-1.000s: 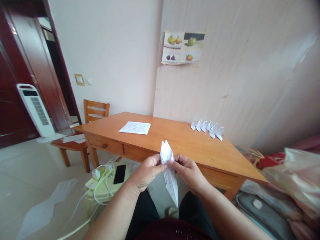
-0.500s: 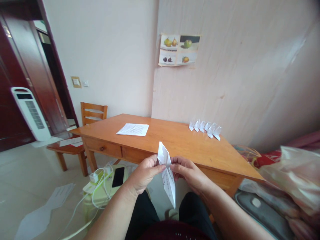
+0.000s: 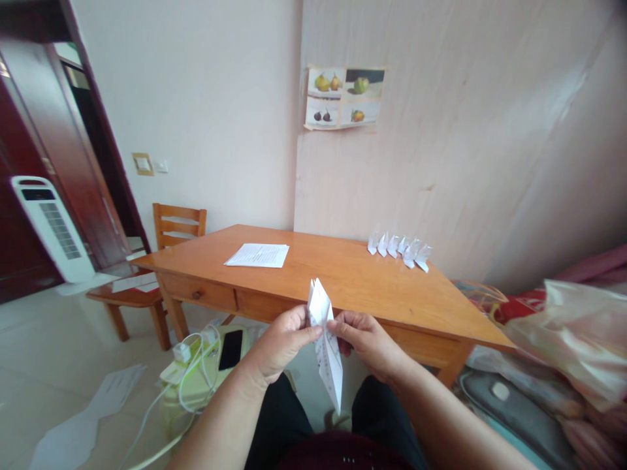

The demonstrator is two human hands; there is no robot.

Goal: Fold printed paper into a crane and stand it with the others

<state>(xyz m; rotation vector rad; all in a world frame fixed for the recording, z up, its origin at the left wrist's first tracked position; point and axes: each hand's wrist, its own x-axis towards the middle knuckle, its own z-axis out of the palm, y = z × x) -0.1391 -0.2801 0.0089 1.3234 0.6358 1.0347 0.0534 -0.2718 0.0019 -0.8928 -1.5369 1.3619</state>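
Hands: left hand (image 3: 281,339) and right hand (image 3: 365,339) both pinched on folded paper (image 3: 326,343) between them | paper: upright, point hanging below fingers | beyond hands: wooden table (image 3: 353,287), row of folded pieces (image 3: 399,249) far right.

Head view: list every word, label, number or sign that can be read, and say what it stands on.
Nothing in this view can be read.
Folded paper pinched between left hand and right hand: rows of print, too small to read.
Printed sheet on the table: lines of text, blurred.
Fruit poster on the wall: pictures only, no legible words.
Row of folded papers on the table: no print legible.
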